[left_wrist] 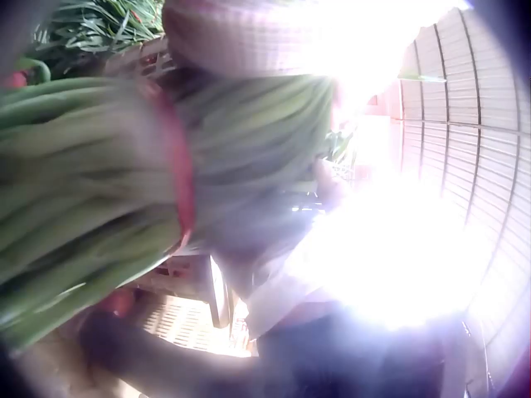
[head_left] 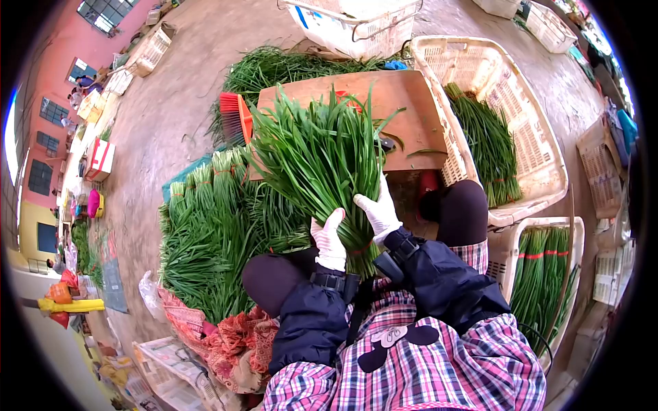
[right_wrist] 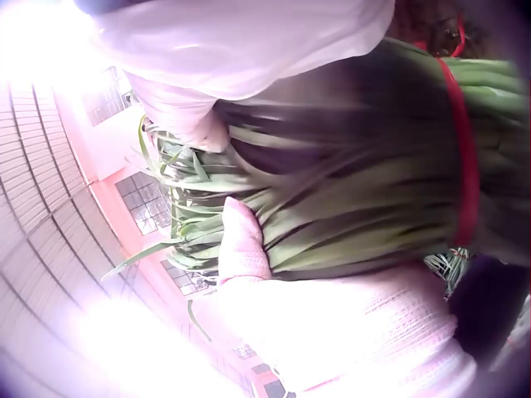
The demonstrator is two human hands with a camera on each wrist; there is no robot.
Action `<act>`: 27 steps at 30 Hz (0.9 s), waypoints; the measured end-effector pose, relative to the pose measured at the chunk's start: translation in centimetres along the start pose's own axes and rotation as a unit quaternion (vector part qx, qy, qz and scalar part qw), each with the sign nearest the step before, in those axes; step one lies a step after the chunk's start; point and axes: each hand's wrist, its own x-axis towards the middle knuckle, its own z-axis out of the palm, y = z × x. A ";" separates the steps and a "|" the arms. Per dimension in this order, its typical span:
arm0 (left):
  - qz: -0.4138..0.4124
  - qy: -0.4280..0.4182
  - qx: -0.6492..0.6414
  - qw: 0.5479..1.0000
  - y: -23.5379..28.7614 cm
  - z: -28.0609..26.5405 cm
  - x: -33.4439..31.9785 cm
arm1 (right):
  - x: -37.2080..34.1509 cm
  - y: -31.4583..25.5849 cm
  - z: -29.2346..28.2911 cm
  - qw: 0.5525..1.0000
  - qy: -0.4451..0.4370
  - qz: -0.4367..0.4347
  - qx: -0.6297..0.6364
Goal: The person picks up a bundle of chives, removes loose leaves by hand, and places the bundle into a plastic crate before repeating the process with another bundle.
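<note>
Both gloved hands hold one large bundle of long green leafy stalks (head_left: pixel 319 147) above the lap, leaf tips pointing away from the body. The left hand (head_left: pixel 330 240) grips its left side; the right hand (head_left: pixel 379 211) grips the right side, thumb lying over the stalks. A red band (left_wrist: pixel 176 157) circles the stalks (left_wrist: pixel 75 182) near the cut ends in the left wrist view, below the hands. In the right wrist view, the same band (right_wrist: pixel 465 153) shows beside the gloves, and a thumb (right_wrist: pixel 241 240) presses on the leaves (right_wrist: pixel 348 215). The fingers behind the bundle are partly hidden.
Beyond the bundle stands a brown board (head_left: pixel 411 103) with a dark object on it. A red broom (head_left: pixel 236 113) and piled green bundles (head_left: pixel 212 240) lie left. Crates (head_left: pixel 548 164) with banded bundles (head_left: pixel 541 274) stand right. Another white crate (head_left: pixel 356 38) is at the top.
</note>
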 end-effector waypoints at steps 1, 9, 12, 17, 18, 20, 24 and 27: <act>0.002 0.003 0.003 1.000 0.1 0.0 0.0 | 0.0 -0.3 0.0 0.999 0.002 0.004 -0.034; 0.013 0.011 0.034 0.999 0.6 -0.3 0.1 | 1.0 -5.8 -3.7 0.990 0.085 0.000 -0.109; 0.016 0.009 0.028 0.999 0.5 -0.4 0.1 | 1.3 -7.0 -5.3 0.979 0.111 -0.105 -0.133; 0.006 -0.041 -0.018 0.999 0.3 -0.4 0.0 | 0.9 -12.0 -2.1 0.876 0.037 -0.279 -0.391; 0.011 -0.047 -0.025 0.999 0.6 -0.1 -0.2 | 1.3 -13.0 -0.8 0.847 -0.002 -0.326 -0.419; 0.022 -0.060 -0.040 0.997 1.2 0.5 -0.6 | 1.8 -14.0 0.9 0.827 -0.091 -0.306 -0.462; 0.006 -0.063 -0.012 0.998 0.9 0.1 -0.5 | 4.2 -14.5 2.7 0.765 -0.186 -0.234 -0.570; -0.004 -0.073 -0.013 0.997 0.9 -0.1 -0.6 | 5.5 -14.9 3.5 0.712 -0.212 -0.151 -0.653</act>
